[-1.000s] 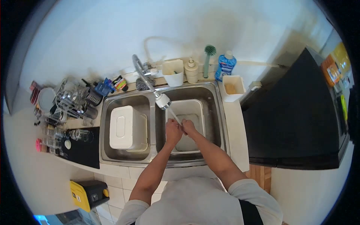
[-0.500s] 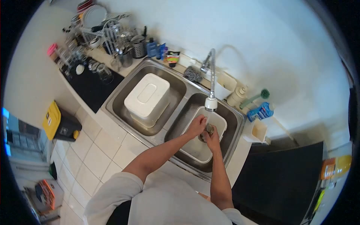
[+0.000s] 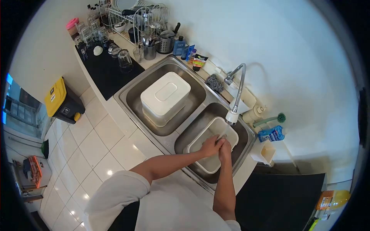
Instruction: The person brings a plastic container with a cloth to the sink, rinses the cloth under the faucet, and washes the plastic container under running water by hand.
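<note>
My left hand (image 3: pixel 211 146) and my right hand (image 3: pixel 225 150) are pressed close together over a white rectangular basin (image 3: pixel 197 141) standing in the right sink bowl (image 3: pixel 181 141). The fingers of both are curled inward. A small greyish thing shows at the fingertips, mostly hidden, and I cannot make out its kind. Just above hangs the white spray head of the faucet (image 3: pixel 231 117), and a thin stream of water runs from it onto the hands.
An upturned white tub (image 3: pixel 165 94) fills much of the left bowl. Along the wall stand a steel scrubber (image 3: pixel 214 82), tubes and bottles, a pump bottle (image 3: pixel 254 114), a green brush (image 3: pixel 281 118) and a blue pouch (image 3: pixel 271 133). Glasses (image 3: pixel 125 61) stand on a black mat (image 3: pixel 106 79).
The view has shifted, so the sink sits further right. My hands have drawn together, covering the dark greyish thing that showed between them before. Water now visibly runs from the faucet.
</note>
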The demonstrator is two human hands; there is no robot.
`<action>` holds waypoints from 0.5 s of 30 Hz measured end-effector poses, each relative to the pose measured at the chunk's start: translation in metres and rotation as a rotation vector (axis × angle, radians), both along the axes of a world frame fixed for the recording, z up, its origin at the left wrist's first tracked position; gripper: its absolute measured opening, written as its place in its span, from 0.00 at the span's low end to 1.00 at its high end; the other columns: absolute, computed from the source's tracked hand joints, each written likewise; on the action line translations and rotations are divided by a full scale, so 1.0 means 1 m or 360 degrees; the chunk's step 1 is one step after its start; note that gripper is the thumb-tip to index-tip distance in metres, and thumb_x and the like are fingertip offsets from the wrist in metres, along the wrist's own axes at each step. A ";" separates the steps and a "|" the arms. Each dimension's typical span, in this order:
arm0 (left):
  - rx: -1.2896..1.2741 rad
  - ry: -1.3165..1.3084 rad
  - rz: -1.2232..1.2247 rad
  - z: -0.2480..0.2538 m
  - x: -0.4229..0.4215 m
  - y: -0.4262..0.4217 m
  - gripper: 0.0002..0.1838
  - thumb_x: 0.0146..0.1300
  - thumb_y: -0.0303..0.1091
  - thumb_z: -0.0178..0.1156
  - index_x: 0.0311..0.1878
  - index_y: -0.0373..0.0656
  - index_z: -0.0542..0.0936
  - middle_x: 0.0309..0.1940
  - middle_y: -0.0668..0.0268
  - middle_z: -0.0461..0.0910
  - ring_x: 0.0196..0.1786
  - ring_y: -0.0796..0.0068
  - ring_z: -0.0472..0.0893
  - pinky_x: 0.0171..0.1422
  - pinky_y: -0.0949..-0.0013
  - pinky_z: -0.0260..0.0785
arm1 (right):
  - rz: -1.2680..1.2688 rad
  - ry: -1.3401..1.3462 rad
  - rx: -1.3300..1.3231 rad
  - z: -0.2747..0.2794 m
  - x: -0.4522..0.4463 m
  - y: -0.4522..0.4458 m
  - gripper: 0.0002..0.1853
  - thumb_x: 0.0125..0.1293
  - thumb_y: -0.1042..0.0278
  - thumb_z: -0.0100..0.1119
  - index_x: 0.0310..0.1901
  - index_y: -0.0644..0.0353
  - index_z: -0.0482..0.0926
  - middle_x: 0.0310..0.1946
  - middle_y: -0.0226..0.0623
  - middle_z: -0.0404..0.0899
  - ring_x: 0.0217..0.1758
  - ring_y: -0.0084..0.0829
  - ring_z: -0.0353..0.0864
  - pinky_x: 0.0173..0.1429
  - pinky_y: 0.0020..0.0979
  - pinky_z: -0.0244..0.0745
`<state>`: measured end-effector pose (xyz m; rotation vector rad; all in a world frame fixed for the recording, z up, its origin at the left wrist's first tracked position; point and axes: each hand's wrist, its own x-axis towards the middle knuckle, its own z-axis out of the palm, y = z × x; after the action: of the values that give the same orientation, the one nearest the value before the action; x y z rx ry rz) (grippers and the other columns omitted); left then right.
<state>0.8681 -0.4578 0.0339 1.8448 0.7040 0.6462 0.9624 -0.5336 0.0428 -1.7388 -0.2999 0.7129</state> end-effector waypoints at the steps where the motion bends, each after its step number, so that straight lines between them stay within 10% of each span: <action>1: -0.0229 -0.0016 -0.0050 -0.003 0.000 -0.001 0.25 0.67 0.47 0.55 0.56 0.34 0.72 0.48 0.42 0.75 0.48 0.49 0.78 0.54 0.54 0.69 | -0.0024 0.0217 0.0106 -0.001 -0.004 0.003 0.16 0.73 0.59 0.50 0.38 0.65 0.78 0.24 0.32 0.76 0.24 0.23 0.74 0.29 0.28 0.70; 15: 0.0009 -0.0120 0.0011 -0.019 -0.014 0.006 0.12 0.62 0.36 0.59 0.44 0.39 0.79 0.33 0.52 0.82 0.36 0.51 0.82 0.41 0.56 0.73 | 0.0124 0.0363 0.0116 0.012 -0.010 0.008 0.09 0.73 0.64 0.47 0.35 0.55 0.71 0.25 0.28 0.72 0.28 0.22 0.74 0.34 0.27 0.74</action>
<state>0.8543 -0.4514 0.0152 1.8140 0.6600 0.7192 0.9526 -0.5253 0.0550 -1.5670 -0.2341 0.9371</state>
